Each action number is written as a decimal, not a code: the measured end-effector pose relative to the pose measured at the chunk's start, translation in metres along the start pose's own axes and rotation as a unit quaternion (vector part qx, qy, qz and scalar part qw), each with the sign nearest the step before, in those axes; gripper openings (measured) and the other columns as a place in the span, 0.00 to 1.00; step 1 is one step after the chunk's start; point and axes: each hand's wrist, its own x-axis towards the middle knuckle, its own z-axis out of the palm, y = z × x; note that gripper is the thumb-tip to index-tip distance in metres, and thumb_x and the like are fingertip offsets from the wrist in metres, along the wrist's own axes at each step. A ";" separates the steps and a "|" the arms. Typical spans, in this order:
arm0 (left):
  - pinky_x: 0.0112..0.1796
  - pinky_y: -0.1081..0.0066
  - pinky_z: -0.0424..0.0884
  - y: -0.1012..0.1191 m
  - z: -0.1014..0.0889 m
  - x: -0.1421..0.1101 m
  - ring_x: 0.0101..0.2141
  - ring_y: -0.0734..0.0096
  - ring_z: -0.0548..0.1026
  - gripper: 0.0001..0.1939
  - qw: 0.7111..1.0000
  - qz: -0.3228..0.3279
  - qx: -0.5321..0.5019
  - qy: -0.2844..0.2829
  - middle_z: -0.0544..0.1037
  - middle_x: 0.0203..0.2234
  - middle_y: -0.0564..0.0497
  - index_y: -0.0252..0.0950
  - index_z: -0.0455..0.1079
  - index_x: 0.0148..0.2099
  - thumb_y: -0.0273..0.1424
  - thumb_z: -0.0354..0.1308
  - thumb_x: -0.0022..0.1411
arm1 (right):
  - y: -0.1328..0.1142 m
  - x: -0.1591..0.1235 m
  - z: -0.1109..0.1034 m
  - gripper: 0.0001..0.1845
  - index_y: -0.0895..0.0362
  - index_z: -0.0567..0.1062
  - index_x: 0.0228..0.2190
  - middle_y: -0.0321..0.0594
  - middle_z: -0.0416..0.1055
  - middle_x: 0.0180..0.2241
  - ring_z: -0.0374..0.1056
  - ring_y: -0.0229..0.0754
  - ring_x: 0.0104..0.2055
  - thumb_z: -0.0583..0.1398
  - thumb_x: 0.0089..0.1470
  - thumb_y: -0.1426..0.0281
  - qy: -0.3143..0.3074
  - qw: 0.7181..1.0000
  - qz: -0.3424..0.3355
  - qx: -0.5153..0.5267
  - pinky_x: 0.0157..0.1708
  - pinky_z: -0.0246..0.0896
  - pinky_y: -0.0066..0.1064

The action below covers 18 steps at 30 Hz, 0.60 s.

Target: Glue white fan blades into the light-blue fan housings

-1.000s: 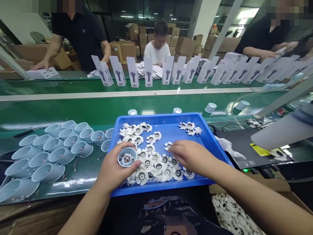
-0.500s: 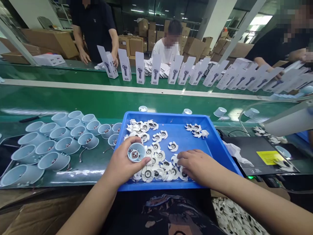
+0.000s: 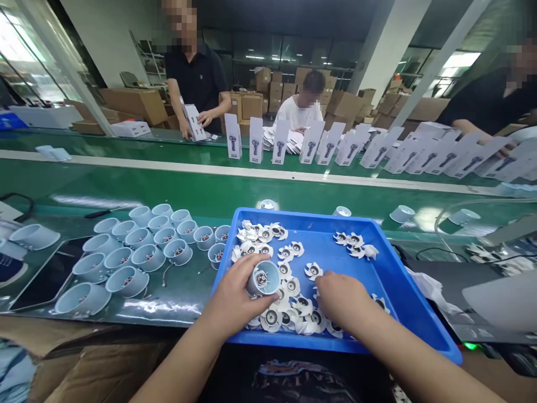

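Note:
My left hand (image 3: 240, 288) is wrapped round a light blue fan housing (image 3: 265, 278), a short round cup with a small motor and copper windings inside; its opening faces me. This hand is over the left part of a blue tray (image 3: 419, 313) that holds many white fan blades (image 3: 291, 286). On the tray's right side my right hand (image 3: 342, 299) has its fingers curled down among the blades, closed on a white fan blade (image 3: 315, 292) that they mostly hide. Just beyond those fingers lies a single fan blade (image 3: 312, 271).
Several blue housings (image 3: 148, 257) stand left of the tray, some with wires. A screwdriver (image 3: 100, 213) lies behind them. White boxes (image 3: 280, 143) line the far side of the green conveyor (image 3: 188, 187), where co-workers (image 3: 197, 84) handle packaging. At right is a dark device (image 3: 436, 280).
The view has shifted left and up. My right hand's fingers have curled in among the fan blades. My left hand keeps the housing. A co-worker at far left has lifted a box.

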 end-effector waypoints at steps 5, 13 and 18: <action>0.55 0.55 0.69 0.001 -0.003 -0.002 0.54 0.56 0.74 0.27 0.998 0.065 -0.022 0.005 0.76 0.52 0.46 0.43 0.66 0.58 0.30 0.63 0.55 | 0.000 -0.002 -0.002 0.10 0.63 0.73 0.43 0.45 0.71 0.43 0.70 0.44 0.45 0.62 0.61 0.70 0.016 0.995 0.023 0.095 0.47 0.69 0.42; 0.50 0.55 0.74 0.011 0.002 -0.007 0.49 0.54 0.77 0.30 0.994 0.098 0.043 0.015 0.77 0.50 0.42 0.39 0.63 0.57 0.37 0.66 0.53 | 0.023 -0.038 -0.012 0.17 0.59 0.68 0.46 0.43 0.70 0.36 0.68 0.38 0.31 0.55 0.57 0.64 0.070 0.846 -0.180 0.497 0.31 0.67 0.30; 0.43 0.57 0.74 0.039 0.013 -0.008 0.42 0.57 0.79 0.22 0.982 0.152 0.106 -0.025 0.80 0.42 0.46 0.39 0.66 0.50 0.37 0.67 0.55 | 0.014 -0.038 0.002 0.28 0.60 0.65 0.43 0.38 0.64 0.27 0.62 0.35 0.23 0.52 0.49 0.51 0.048 0.711 -0.271 0.648 0.24 0.62 0.28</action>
